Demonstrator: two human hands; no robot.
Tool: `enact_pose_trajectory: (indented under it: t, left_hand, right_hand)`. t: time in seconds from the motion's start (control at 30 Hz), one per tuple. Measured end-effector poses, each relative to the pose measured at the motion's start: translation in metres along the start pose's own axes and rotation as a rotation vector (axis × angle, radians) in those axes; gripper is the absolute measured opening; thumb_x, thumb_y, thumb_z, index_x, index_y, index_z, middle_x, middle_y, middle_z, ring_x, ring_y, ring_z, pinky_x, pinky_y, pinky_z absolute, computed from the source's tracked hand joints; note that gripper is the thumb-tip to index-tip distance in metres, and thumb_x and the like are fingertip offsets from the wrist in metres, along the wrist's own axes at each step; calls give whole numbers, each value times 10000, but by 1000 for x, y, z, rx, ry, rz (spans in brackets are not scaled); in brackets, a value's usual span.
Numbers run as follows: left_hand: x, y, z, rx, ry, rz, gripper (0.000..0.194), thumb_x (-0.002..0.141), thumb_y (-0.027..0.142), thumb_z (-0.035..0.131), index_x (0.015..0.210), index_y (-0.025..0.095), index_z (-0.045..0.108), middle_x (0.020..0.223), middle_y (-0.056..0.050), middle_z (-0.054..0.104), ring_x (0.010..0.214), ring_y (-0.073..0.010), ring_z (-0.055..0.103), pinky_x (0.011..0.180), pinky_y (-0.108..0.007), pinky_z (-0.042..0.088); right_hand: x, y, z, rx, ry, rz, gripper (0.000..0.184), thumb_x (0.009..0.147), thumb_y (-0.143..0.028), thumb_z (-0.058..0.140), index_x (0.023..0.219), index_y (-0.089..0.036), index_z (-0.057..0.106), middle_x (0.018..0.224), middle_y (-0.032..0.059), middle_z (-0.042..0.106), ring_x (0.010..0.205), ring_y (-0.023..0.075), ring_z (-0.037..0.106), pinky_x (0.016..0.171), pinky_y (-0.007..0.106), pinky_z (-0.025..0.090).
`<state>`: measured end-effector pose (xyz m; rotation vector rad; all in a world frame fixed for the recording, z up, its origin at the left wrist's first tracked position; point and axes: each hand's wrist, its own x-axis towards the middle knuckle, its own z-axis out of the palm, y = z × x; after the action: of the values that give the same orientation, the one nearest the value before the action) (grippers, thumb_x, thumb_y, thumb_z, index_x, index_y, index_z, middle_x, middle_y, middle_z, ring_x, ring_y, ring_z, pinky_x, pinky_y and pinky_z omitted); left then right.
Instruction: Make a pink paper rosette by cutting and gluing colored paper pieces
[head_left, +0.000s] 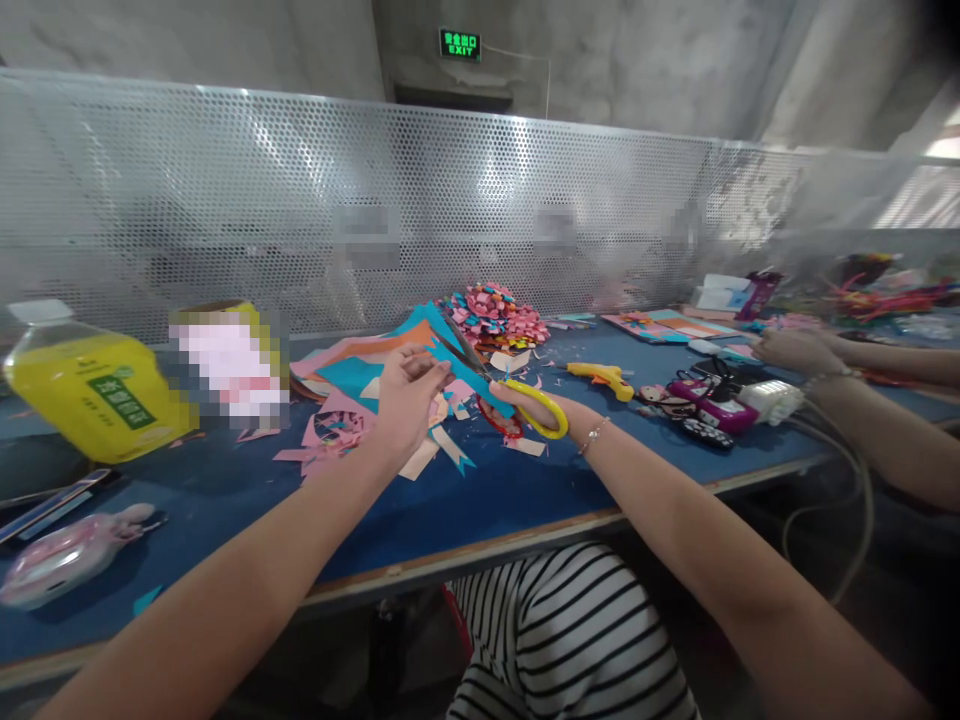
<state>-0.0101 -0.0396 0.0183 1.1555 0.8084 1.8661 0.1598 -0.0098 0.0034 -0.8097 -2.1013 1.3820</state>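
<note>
One scissors point(525, 405), one blue sheet point(442, 345), apparently two hands

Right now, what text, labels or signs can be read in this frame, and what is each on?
"EXIT": green sign high on the wall; the characters above it are too small to read.
Green label on the yellow bottle: too small to read.
Tin beside the bottle: label blurred, unreadable.

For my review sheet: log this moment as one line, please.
left hand: pinches blue paper sheet | right hand: grips yellow-handled scissors, blades at sheet | table: paper scraps, yellow glue gun
</note>
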Motion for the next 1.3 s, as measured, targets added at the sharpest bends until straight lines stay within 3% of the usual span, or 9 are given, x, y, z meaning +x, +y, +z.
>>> enact_pose_trajectory:
  t: [0.1, 0.3, 0.63, 1.3]
  left_hand:
    - [-3, 2, 2, -15, -6, 4, 360, 537, 138, 712, 782, 199, 456, 563, 95, 510, 543, -63, 530, 614, -242, 487]
    - [-3, 7, 4, 7, 60, 31, 325, 532, 114, 688, 746, 194, 457, 572, 83, 537, 555, -68, 542, 607, -240, 493]
    - [-2, 11, 3, 21, 86, 25, 344, 518, 108, 687, 712, 196, 416, 534, 97, 511, 538, -61, 536, 623, -242, 496]
    - [-1, 10, 2, 40, 54, 0, 351, 521, 110, 673, 722, 204, 401, 511, 98, 530, 507, -70, 538, 579, -238, 470]
  right_hand:
    - [-1, -2, 2, -20, -12, -26, 519, 752, -688, 387, 643, -182, 414, 567, -36, 408, 462, 69, 354, 436, 222, 334]
    - [1, 0, 6, 73, -18, 11, 536, 680, -715, 471, 655, -191, 358, 504, -78, 316, 412, 48, 321, 406, 199, 281]
    - [4, 3, 9, 150, -62, 18, 548, 661, -722, 490, 673, -197, 333, 478, -95, 297, 392, 36, 263, 384, 184, 220]
    - [6, 7, 8, 57, 36, 41, 490, 710, -668, 491, 691, -202, 341, 499, -90, 303, 391, 42, 332, 364, 169, 300]
